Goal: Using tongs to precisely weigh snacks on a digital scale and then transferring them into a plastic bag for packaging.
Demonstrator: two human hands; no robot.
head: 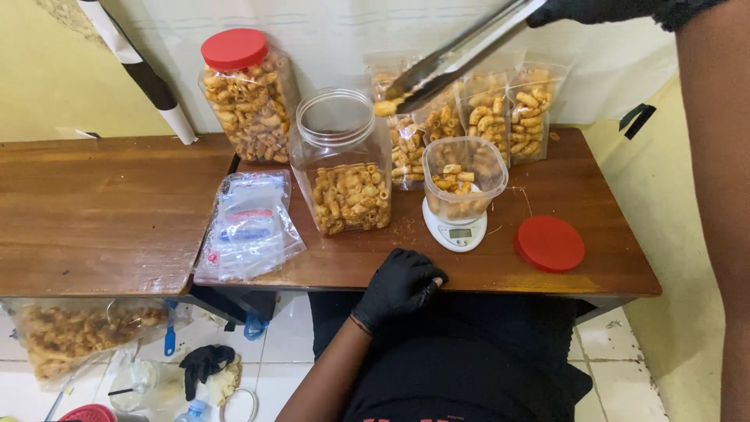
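Note:
My right hand [601, 9], in a black glove, grips metal tongs [461, 59] at the top of the view. The tong tips pinch one fried macaroni snack [384, 108] in the air, above an open clear jar [344, 160] that is partly filled with the same snacks. To the right, a clear pouch [462, 176] holding a few snacks stands on a small white kitchen scale [455, 230]. My left hand [398, 285], also gloved in black, rests with curled fingers on the front edge of the wooden table [117, 211] and holds nothing.
A full jar with a red lid [248, 94] stands at the back. Several filled pouches [504, 109] lean on the wall. A loose red lid [549, 244] lies right of the scale. A stack of empty pouches [250, 227] lies left. A bag of snacks [82, 336] sits on the floor.

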